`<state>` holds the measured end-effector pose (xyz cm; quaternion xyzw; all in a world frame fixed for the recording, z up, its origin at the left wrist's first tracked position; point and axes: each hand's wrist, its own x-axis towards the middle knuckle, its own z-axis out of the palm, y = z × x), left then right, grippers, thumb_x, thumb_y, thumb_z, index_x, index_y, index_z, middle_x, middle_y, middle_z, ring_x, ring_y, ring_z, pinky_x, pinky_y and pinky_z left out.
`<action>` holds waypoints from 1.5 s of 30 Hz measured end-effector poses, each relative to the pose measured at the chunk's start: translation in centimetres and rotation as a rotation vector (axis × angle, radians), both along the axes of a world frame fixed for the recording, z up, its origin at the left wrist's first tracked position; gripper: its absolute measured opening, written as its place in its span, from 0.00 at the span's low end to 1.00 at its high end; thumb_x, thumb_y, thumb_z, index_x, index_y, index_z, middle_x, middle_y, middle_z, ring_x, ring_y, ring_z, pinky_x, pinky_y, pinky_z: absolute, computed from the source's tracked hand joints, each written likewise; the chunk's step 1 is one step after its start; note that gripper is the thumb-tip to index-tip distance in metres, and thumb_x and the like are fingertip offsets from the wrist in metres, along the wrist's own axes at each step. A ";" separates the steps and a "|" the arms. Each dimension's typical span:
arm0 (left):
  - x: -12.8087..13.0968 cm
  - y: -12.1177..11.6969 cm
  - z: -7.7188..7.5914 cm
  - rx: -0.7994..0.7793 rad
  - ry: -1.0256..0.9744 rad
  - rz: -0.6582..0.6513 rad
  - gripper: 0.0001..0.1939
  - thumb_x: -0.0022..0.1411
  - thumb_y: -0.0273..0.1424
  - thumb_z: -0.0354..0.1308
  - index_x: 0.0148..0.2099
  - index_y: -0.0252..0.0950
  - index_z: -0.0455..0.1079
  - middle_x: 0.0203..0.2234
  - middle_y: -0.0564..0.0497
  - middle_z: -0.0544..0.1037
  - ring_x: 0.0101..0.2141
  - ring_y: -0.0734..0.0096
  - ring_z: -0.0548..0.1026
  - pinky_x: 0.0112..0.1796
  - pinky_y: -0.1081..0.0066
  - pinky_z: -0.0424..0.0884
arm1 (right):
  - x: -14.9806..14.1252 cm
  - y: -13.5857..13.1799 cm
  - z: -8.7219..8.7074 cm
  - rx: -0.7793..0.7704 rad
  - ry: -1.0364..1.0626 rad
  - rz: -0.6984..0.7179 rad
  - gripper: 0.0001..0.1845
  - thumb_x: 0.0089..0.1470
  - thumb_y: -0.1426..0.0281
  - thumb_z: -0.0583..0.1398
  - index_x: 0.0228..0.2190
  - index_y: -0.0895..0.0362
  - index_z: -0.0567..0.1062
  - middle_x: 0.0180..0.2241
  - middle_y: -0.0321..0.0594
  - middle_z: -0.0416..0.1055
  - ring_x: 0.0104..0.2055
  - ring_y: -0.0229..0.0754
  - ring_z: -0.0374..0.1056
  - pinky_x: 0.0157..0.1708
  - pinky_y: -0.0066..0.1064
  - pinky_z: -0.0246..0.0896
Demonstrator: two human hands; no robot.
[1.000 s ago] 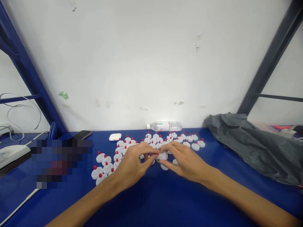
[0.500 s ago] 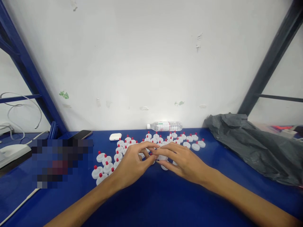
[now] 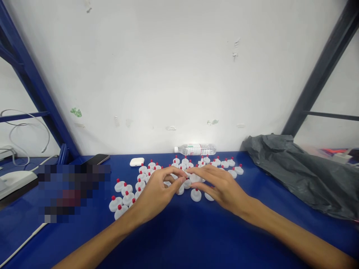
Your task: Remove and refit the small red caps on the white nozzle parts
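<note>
A: Where were the two hands?
B: They met above the blue surface (image 3: 185, 239), the left hand (image 3: 157, 188) coming from eight o'clock and the right hand (image 3: 224, 185) from four o'clock.
A: And their fingers?
B: The right fingers were around a white round piece (image 3: 195, 178), which was at the meeting point. The left thumb and forefinger were narrow, almost tip to tip, just beside this piece at nine o'clock; I cannot tell if they gripped something.
A: What was around them?
B: Many white pieces with red tips (image 3: 127, 198) stood from eight o'clock round to two. One red-tipped piece (image 3: 196, 195) was near, at five o'clock. A clear bottle (image 3: 195, 150) lay at twelve, and a dark grey plastic sheet (image 3: 294, 179) at three.
</note>
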<state>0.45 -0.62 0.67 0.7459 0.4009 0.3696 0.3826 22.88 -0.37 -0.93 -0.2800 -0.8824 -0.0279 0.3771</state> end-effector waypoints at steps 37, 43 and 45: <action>0.1 0.5 0.8 -0.123 -0.051 0.055 0.16 0.63 0.42 0.58 0.44 0.34 0.74 0.18 0.56 0.72 0.15 0.81 0.62 0.17 0.78 0.55 | 1.0 1.3 1.6 -0.548 0.622 -0.132 0.21 0.61 0.55 0.60 0.52 0.49 0.68 0.50 0.43 0.73 0.43 0.46 0.76 0.36 0.37 0.76; 0.0 0.6 0.4 -0.114 -0.028 0.062 0.16 0.64 0.43 0.58 0.43 0.36 0.74 0.19 0.56 0.72 0.16 0.80 0.63 0.17 0.78 0.55 | 2.2 2.7 1.6 -0.836 0.903 0.057 0.18 0.61 0.52 0.58 0.46 0.51 0.67 0.49 0.44 0.74 0.50 0.48 0.74 0.54 0.46 0.69; 0.0 0.7 0.2 -0.118 -0.025 0.056 0.16 0.64 0.43 0.57 0.44 0.36 0.74 0.19 0.57 0.72 0.16 0.80 0.63 0.18 0.78 0.55 | 2.5 3.0 1.5 -0.860 0.909 0.072 0.16 0.62 0.52 0.57 0.42 0.51 0.69 0.51 0.44 0.74 0.52 0.48 0.74 0.54 0.46 0.69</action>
